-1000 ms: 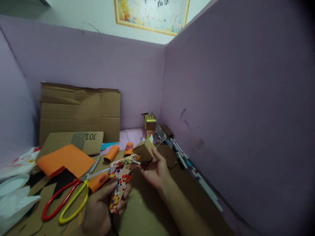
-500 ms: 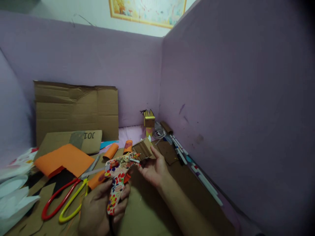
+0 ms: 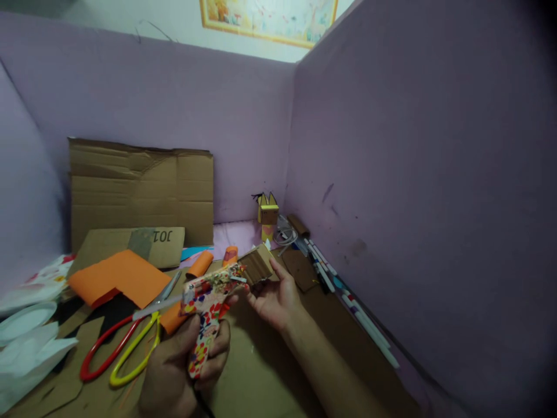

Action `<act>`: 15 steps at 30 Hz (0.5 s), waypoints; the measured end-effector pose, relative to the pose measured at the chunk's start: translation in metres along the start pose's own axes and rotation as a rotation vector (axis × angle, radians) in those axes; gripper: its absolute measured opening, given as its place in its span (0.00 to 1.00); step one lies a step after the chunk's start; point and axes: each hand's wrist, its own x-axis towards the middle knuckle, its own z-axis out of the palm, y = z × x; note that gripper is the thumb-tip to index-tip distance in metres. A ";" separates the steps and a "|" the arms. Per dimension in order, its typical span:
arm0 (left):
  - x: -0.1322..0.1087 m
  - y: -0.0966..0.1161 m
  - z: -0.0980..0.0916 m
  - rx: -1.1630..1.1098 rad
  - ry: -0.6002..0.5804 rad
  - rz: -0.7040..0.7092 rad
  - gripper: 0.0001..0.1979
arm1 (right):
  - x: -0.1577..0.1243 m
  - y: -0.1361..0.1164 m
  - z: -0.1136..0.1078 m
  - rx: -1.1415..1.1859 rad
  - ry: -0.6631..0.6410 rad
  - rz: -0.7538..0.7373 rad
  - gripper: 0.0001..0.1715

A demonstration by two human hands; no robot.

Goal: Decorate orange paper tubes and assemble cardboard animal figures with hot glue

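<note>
My left hand (image 3: pixel 183 354) is closed around the handle of a flower-patterned glue gun (image 3: pixel 208 310). A clear glue stick (image 3: pixel 163 307) sticks out of its back, and a cord runs down from the handle. The nozzle points right, at a small cardboard box (image 3: pixel 256 268) with a ribbed brown face. Whether the tip touches it I cannot tell. My right hand (image 3: pixel 278 299) grips that box between thumb and fingers, palm turned up. Below the glue gun's rear lies an orange paper tube (image 3: pixel 172 318), partly hidden by it.
Scissors (image 3: pixel 98 354) with red and yellow handles lie at left, near an orange sheet (image 3: pixel 124 276). Two more orange tubes (image 3: pixel 200 264) are behind the gun. A cardboard animal figure (image 3: pixel 268 216) stands in the corner. Markers (image 3: pixel 365 328) line the right wall; cardboard (image 3: pixel 143 191) leans at the back.
The view has shifted slightly, so the surroundings sit a little further right and higher. Both hands keep their holds, and the glue gun's nozzle stays close to the cardboard box.
</note>
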 end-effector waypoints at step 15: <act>0.005 -0.007 0.003 0.193 0.188 0.147 0.16 | 0.004 0.003 -0.007 -0.004 -0.036 0.034 0.15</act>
